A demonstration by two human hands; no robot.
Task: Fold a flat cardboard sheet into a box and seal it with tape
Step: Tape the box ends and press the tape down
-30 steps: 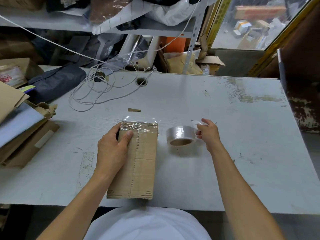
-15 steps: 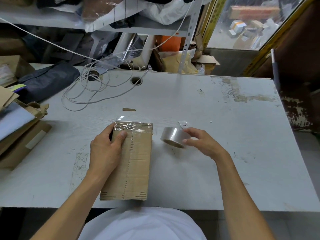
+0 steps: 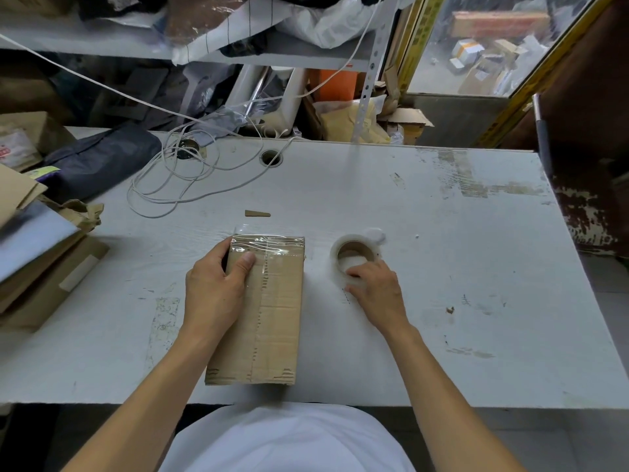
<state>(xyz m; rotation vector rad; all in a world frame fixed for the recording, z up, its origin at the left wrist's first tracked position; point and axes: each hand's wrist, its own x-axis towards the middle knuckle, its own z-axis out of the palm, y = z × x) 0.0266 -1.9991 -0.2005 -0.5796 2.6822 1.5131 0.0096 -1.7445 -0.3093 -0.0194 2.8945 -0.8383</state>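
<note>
1. Gripping the cardboard box (image 3: 269,311) with my left hand (image 3: 213,294), I am curling my fingers down its left side while my thumb (image 3: 243,264) is pressing flat on its top face, just below the taped end.
2. My right hand (image 3: 376,294) is holding the roll of clear tape (image 3: 355,257), with my fingertips closing on the near rim of the roll; whether the roll is lying fully flat on the table (image 3: 442,284) I cannot tell.
3. That roll is sitting just right of center in the frame, its brown core facing up, with a loose tab of tape (image 3: 374,235) sticking out at its far side.
4. At center frame, the box is lying flat and lengthwise on the table, its near end reaching toward the table's near edge and my white shirt (image 3: 289,441).
5. Clear tape (image 3: 265,245) is covering the box's far end, wrinkling and catching the light, and spilling slightly onto the table beyond it.
6. A small cardboard scrap (image 3: 257,213) is lying on the table just beyond the box.
7. In the upper left, a white cable (image 3: 177,185) is looping loosely across the table, and flat cardboard sheets (image 3: 37,253) are stacking up at the left edge.
</note>
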